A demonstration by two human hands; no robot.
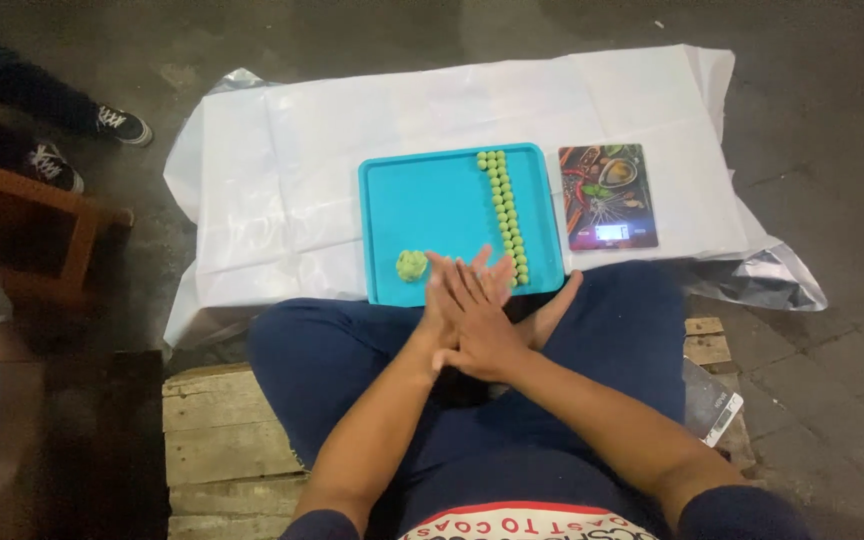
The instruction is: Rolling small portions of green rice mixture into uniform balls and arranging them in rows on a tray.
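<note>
My right hand (479,325) lies flat on top of my left hand (501,271), palms pressed together over my lap at the near edge of a turquoise tray (422,195). Anything between the palms is hidden. On the tray a lump of green dough (412,265) sits just left of my fingertips. Several small green balls (503,205) run in two close columns down the tray's right side, ending beside my hands.
The tray rests on a white plastic sheet (282,150) spread on the dark floor. A flat kitchen scale (607,195) with a picture top lies right of the tray. I sit cross-legged on a wooden pallet (217,430). A phone (717,405) lies by my right knee. Another person's sneakers (122,123) and an orange stool (37,225) are at the left.
</note>
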